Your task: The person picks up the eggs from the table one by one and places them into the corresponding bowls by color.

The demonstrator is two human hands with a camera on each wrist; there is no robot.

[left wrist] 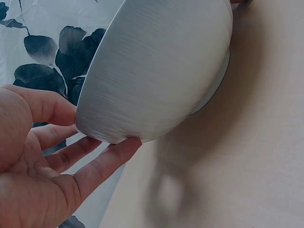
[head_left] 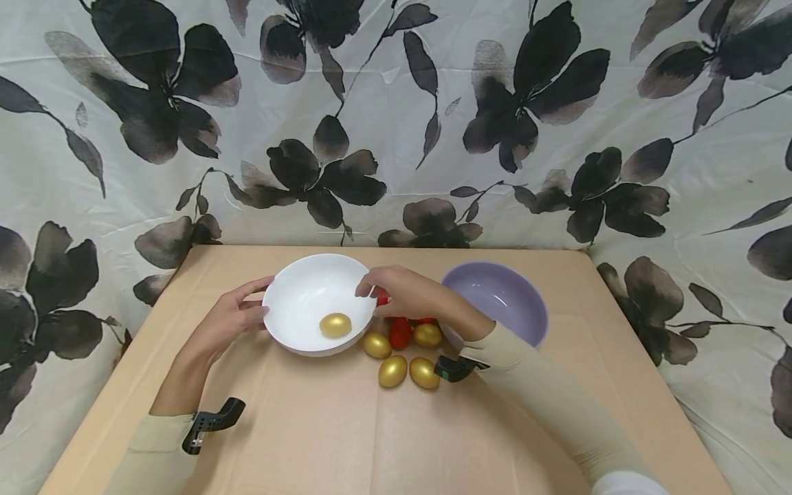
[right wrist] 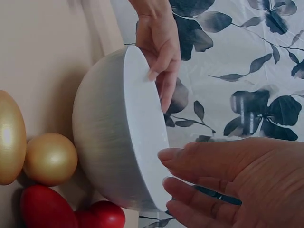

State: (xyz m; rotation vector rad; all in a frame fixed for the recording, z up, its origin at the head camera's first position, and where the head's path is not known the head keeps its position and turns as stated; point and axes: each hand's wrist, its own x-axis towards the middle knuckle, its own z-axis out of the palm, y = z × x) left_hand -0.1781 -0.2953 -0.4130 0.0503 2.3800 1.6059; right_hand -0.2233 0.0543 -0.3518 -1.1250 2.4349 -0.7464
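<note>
My left hand [head_left: 232,313] holds the white bowl [head_left: 306,347] at its left rim, fingertips at the edge and on the outer wall. In the left wrist view, the spread fingers [left wrist: 102,168] meet the wall of the bowl. A gold egg [head_left: 335,325] lies inside it, toward the near right. Over the bowl's right rim is my right hand [head_left: 402,292], its fingers loosely bent and holding nothing. Below that hand, several gold eggs [head_left: 392,371] and red eggs [head_left: 400,334] lie in a cluster on the table, some partly hidden by the hand and wrist.
A purple bowl [head_left: 520,302] stands to the right, partly behind my right forearm. Both bowls are near the far edge of the light wooden table [head_left: 309,426]. A white cloth [head_left: 421,137] with dark flowers hangs beyond the table.
</note>
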